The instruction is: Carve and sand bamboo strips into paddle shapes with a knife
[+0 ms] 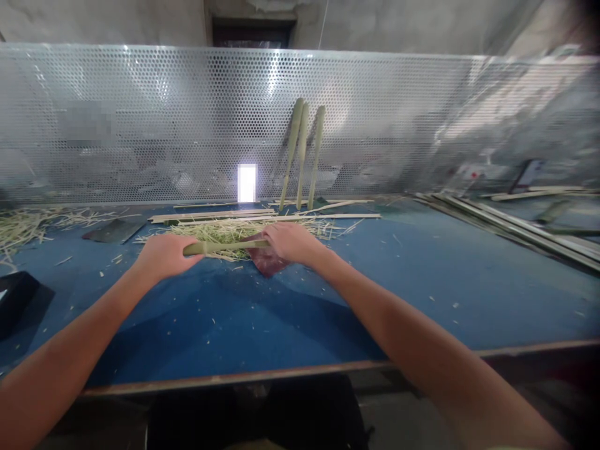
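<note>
Seen from the person's own head, two bare forearms reach forward over a blue-topped workbench (pixel 422 294) with a thin brown edge nearest the person. At about 12 o'clock, both hands are closed narrowly around one short, pale green bamboo strip (pixel 225 247), held level across the body. The left hand (pixel 166 256) wraps the strip's left end, and the right hand (pixel 290 242) curls over its right end. Under the right hand lies a dark red cloth (pixel 267 259), partly on a loose pile of pale bamboo shavings (pixel 229 234) that sits beneath and just beyond the strip. Just past the pile, several long flat bamboo slats (pixel 262 217) lie side by side. Farther on, also at 12 o'clock, three tall bamboo pieces (pixel 302 153) lean upright against a perforated metal screen (pixel 187 112) along the bench's far edge. At about 10 o'clock lie a second heap of shavings (pixel 23 231) and a dark flat pad (pixel 115 230), and at 9 o'clock a black object (pixel 16 300) sits at the bench's left side. A stack of long slats (pixel 515 228) lies at about 2 o'clock. Near it, a small label (pixel 471 175) shows a red mark, but its writing is too small to read.
</note>
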`<state>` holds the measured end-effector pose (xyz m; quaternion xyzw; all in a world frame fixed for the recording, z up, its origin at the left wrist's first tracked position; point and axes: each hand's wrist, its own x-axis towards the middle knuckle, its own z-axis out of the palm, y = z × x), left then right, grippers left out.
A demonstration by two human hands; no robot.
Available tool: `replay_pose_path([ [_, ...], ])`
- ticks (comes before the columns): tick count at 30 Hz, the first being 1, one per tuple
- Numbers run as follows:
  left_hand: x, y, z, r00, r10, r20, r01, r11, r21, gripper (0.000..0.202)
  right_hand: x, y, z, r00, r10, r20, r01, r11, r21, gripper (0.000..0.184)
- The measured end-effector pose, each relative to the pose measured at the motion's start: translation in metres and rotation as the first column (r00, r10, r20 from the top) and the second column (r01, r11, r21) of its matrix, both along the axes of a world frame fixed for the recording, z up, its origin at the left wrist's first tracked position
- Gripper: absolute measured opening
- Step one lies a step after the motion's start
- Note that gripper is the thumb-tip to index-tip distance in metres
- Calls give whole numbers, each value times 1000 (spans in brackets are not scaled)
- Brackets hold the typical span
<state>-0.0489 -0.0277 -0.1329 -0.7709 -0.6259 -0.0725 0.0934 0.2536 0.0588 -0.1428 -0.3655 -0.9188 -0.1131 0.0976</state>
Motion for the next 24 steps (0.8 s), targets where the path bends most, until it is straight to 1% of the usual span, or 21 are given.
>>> replay_pose_path([
  [2, 0, 1, 0, 1000, 10, 1, -10, 1000, 10, 38, 7, 5, 2, 997, -63, -50, 63, 998, 1, 24],
  [5, -2, 2, -1, 1000, 14, 1, -14, 1000, 21, 37, 16, 10, 5, 977, -173, -126, 173, 985, -11, 36],
  [7, -3, 2, -1, 1000, 14, 0, -14, 1000, 21, 38, 19, 11, 7, 964, -215, -154, 212, 977, -32, 42],
  [8, -3, 2, -1, 1000, 12, -1, -12, 1000, 18, 38, 19, 10, 8, 964, -217, -157, 212, 976, -44, 43],
  [10, -4, 2, -1, 1000, 8, -2, -8, 1000, 13, 37, 17, 8, 8, 970, -187, -156, 180, 982, -62, 43],
  [14, -4, 2, 0, 1000, 11, 0, -11, 1000, 14, 37, 12, 2, 8, 987, -67, -149, 54, 994, -94, 33],
  [17, -3, 2, 1, 1000, 17, 1, -17, 1000, 12, 37, 10, 0, 8, 992, 3, -128, -16, 995, -102, 31],
  [24, -3, 2, 2, 1000, 16, -8, -16, 1000, -6, 37, 6, 1, 3, 998, 44, -51, -47, 997, -69, 31],
])
